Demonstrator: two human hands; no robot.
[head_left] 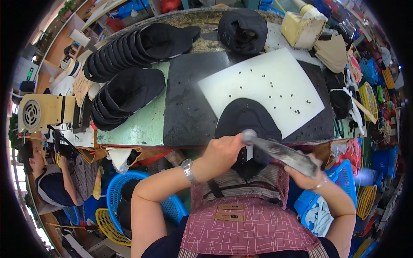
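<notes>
A black cap (247, 115) lies at the table's front edge, partly over a white board (258, 84). My left hand (223, 152), with a metal watch on its wrist, is closed around a short metal punch (249, 151) upright at the cap's near part. My right hand (305, 173) grips a long grey bar (286, 155), smeared by motion. The bar's far end is at the round top of the punch; whether they touch I cannot tell. Small black bits (272, 85) are scattered over the board.
Nested black caps stand in a long row (124, 49) and a shorter row (122, 101) at left. Another cap (243, 31) sits at the back, near a cream block (303, 28). Blue baskets (118, 193) flank me below the table. A person (56, 180) sits at far left.
</notes>
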